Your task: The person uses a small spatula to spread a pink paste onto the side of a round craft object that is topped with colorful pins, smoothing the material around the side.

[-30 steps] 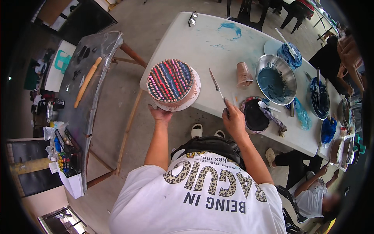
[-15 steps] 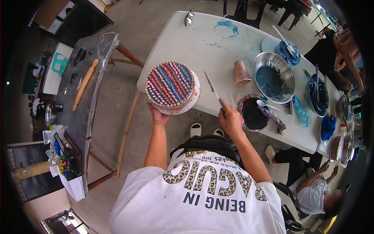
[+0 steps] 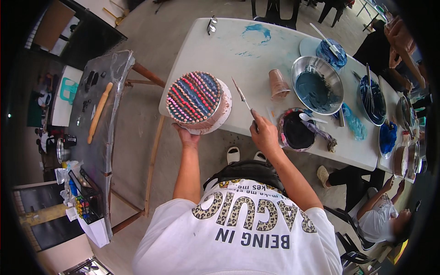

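My left hand (image 3: pixel 187 136) supports a round cake (image 3: pixel 194 97) from below at its near edge. Rows of piped dots in red, pink, dark blue and tan cover the cake's top, and its brown side shows at the right. Under the cake is a white round board (image 3: pixel 226 110) with brown smears. The cake tilts to the left above the table's near left corner. My right hand (image 3: pixel 266 134) is closed round the handle of a palette knife (image 3: pixel 240 91); its smeared blade points to the far left, apart from the cake.
On the white table (image 3: pixel 220 50) stand a plastic cup (image 3: pixel 278 85), a steel bowl of blue-grey icing (image 3: pixel 317 85) and a tub of dark icing (image 3: pixel 297 130) with a spoon (image 3: pixel 312 118). A rolling pin (image 3: pixel 100 113) lies on the left table. A seated person (image 3: pixel 378 215) is at the right.
The cake has tipped further left, so more of its brown side shows. The knife has shifted slightly left and away from me with my right hand. The whole view has moved a little.
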{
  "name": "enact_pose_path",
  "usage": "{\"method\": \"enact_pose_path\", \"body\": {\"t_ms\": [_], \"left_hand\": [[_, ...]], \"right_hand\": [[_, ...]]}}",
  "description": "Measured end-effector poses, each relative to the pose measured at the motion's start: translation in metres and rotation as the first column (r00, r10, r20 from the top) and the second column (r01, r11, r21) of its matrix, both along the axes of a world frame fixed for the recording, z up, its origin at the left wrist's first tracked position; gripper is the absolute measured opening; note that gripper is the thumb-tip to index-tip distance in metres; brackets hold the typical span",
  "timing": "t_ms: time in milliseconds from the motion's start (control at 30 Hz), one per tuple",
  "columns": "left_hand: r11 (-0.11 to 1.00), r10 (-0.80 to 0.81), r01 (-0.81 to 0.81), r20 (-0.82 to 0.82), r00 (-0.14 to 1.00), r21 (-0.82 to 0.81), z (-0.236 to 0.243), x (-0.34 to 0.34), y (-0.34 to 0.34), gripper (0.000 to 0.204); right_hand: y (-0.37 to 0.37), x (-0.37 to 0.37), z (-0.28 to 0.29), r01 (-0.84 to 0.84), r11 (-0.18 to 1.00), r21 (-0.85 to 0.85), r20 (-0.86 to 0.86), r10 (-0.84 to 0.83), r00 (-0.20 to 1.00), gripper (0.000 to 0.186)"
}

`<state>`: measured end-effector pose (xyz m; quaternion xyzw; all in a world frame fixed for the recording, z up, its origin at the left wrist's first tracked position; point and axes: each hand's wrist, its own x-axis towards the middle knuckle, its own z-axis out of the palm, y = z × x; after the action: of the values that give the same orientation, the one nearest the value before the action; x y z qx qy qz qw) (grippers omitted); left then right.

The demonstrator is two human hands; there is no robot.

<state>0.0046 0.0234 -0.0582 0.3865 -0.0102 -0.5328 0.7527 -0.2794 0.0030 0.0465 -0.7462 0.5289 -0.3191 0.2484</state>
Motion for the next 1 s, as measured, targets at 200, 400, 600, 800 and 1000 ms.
{"method": "enact_pose_path", "body": {"t_ms": [200,400,600,800,1000], "left_hand": [[0.979,-0.024,-0.004,-0.130,0.991,-0.206,0.018,-0.022,-0.029,0.076],[0.973,-0.078,0.035,-0.185,0.980,-0.226,0.040,-0.036,-0.037,0.074],[0.974,-0.108,0.072,-0.161,0.981,-0.216,0.043,-0.039,-0.036,0.075],[0.975,-0.119,0.077,-0.195,0.974,-0.210,0.036,-0.032,-0.035,0.075],[0.964,-0.161,0.104,-0.226,0.961,-0.245,0.042,-0.032,-0.036,0.074]], "right_hand": [[-0.024,0.027,0.003,0.048,0.999,0.019,-0.050,-0.047,0.998,0.043],[-0.033,0.037,0.005,0.073,0.997,0.031,-0.041,-0.072,0.997,0.043],[-0.025,0.032,0.003,0.042,0.999,0.016,-0.026,-0.041,0.999,0.042],[-0.005,0.018,0.014,0.047,0.999,0.014,0.118,-0.049,0.992,0.042],[-0.021,0.016,0.015,0.060,0.998,0.006,0.122,-0.060,0.991,0.042]]}}
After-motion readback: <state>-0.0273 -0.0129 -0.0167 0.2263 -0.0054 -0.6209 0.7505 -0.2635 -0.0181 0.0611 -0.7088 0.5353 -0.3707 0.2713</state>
